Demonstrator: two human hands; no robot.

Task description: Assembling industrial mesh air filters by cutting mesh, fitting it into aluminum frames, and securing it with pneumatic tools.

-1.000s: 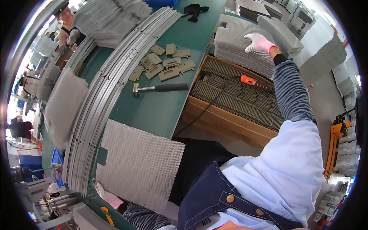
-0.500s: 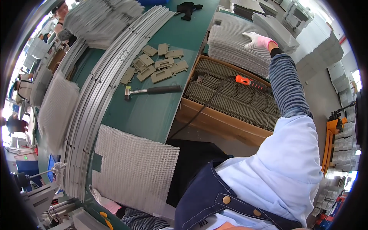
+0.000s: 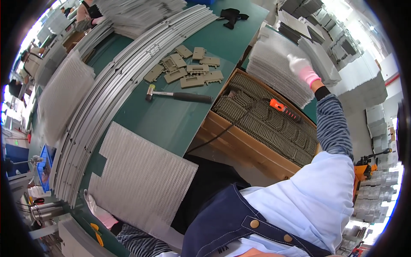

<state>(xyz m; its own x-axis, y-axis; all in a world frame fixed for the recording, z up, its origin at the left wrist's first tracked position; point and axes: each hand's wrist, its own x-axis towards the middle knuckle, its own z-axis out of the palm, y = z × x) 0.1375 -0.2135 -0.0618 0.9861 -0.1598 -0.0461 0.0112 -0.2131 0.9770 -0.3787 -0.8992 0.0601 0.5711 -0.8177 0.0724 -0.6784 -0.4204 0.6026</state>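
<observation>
A pale mesh sheet (image 3: 141, 175) with a notch in its left edge lies over the near side of the green table. My left hand (image 3: 100, 213), in a white and pink glove, is at the sheet's lower left edge with its fingers stretched out. At the far right, my right hand (image 3: 302, 68), gloved alike, is over a stack of similar mesh sheets (image 3: 274, 58). Its fingers are apart and slightly bent; nothing shows clearly in them. Whether the fingertips touch the top sheet is hard to see.
A rubber-headed hammer (image 3: 180, 95) and several beige plastic parts (image 3: 187, 70) lie on the table. Long metal strips (image 3: 98, 98) run along its left. Beside it, a cardboard box (image 3: 246, 143) holds rows of dark parts and an orange-black corded tool (image 3: 284, 109). A yellow-handled tool (image 3: 97, 234) lies lower left.
The view has shifted and tilted. My right hand has drawn its fingers in from a wider spread, still at the stack. My left hand stays by the mesh sheet's edge.
</observation>
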